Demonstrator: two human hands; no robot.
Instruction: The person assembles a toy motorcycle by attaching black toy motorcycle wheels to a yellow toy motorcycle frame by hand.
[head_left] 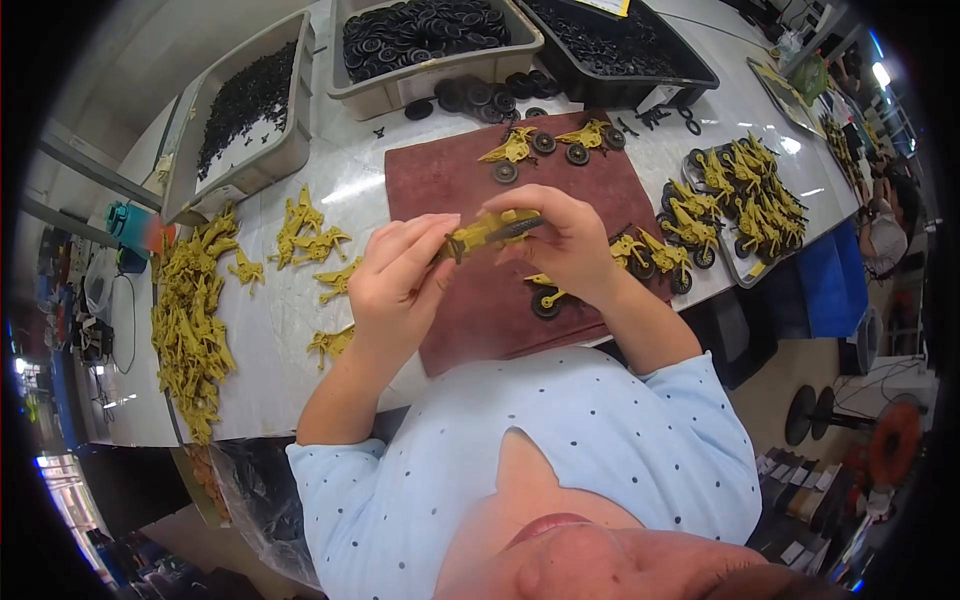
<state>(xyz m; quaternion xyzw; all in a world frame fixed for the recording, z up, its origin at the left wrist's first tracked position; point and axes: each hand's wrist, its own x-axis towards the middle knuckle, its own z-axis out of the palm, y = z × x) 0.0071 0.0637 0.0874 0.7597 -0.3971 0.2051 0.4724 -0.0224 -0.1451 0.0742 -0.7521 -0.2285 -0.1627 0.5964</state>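
Above a dark red cloth [470,320], both my hands grip one yellow toy motorcycle body [485,233]. A black wheel [520,228] shows on it, beside the fingers of my right hand [572,245]. My left hand [395,275] is closed on the body's other end, its fingertips pinching it. Beyond my hands, yellow toy motorcycles [510,147] with black wheels lie on the cloth. More partly wheeled ones [660,255] rest by my right forearm. Loose yellow bodies [335,280] lie next to my left hand.
A large heap of yellow bodies [190,320] covers the table's left side. At the back stand a bin of small black parts [300,130], a grey bin of wheels [400,92] and a black bin [690,85]. On the right, a tray [745,272] holds several wheeled motorcycles.
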